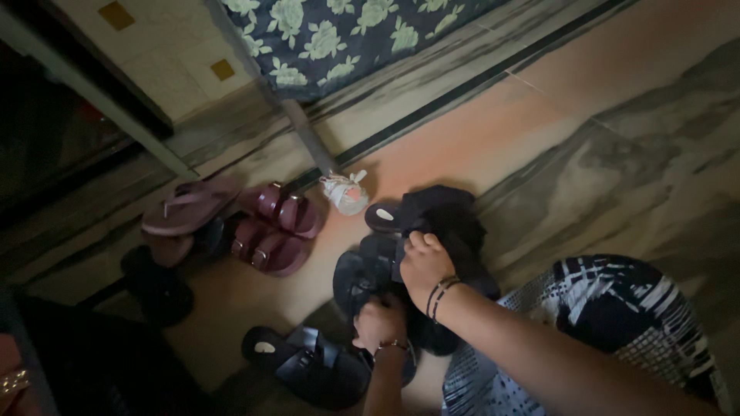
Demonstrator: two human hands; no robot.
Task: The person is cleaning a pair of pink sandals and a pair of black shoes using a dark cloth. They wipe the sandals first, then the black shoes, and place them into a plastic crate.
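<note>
A person crouches over footwear scattered on a marble floor [632,154], seen from above in dim light. The right hand [422,268], with dark thread bands at the wrist, lies palm down with fingers curled onto a black cloth [443,216] draped over a black sandal [366,277], pressing it against the sole. The left hand [379,323], wearing a thin bracelet, is closed around the near edge of that same sandal, holding it just off the floor in front of the person's patterned black-and-white garment [617,316]. A second black sandal's toe [383,216] pokes out from under the cloth, touching it. Nearer the camera, a black buckled sandal [308,366] lies on the floor just beside the left hand. To the left sit a pair of maroon buckled sandals [276,227], and beside them a pink flip-flop [189,206] resting on other dark shoes. A small white baby shoe [344,192] lies against a metal leg [307,139], above which hangs a dark blue floral cloth [324,38].
</note>
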